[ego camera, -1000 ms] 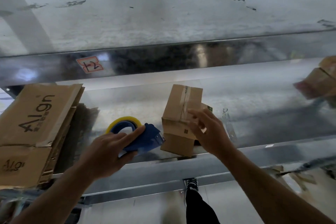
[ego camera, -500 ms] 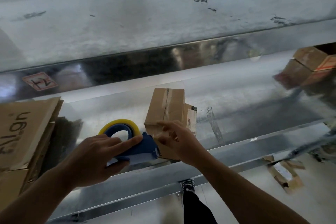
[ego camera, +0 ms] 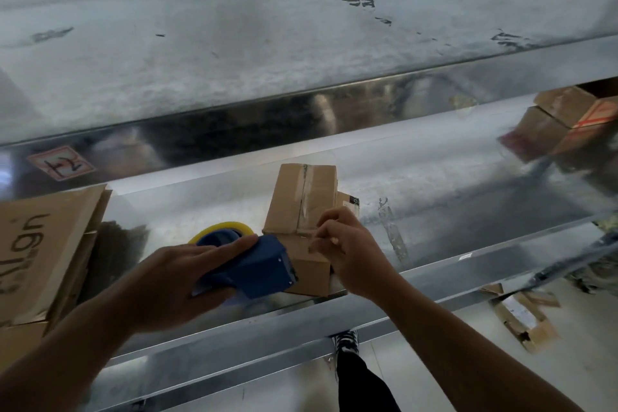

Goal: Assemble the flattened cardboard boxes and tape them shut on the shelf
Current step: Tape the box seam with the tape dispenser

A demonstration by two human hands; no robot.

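- Two hands are counted: left hand (ego camera: 167,281), right hand (ego camera: 354,254).
- One tape dispenser (ego camera: 261,264) is counted.
- One assembled box (ego camera: 302,197) is counted.
- Two blurred boxes (ego camera: 555,117) are counted far right.
- One stack of flattened boxes (ego camera: 40,244) is seen.
- One torn box (ego camera: 521,318) is seen.

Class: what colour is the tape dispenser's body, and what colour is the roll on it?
The tape dispenser body is blue; its roll is yellow. Head view.

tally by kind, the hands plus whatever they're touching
hands: 2 (left hand, right hand)
tape dispenser: 1
cardboard box: 1
total: 4
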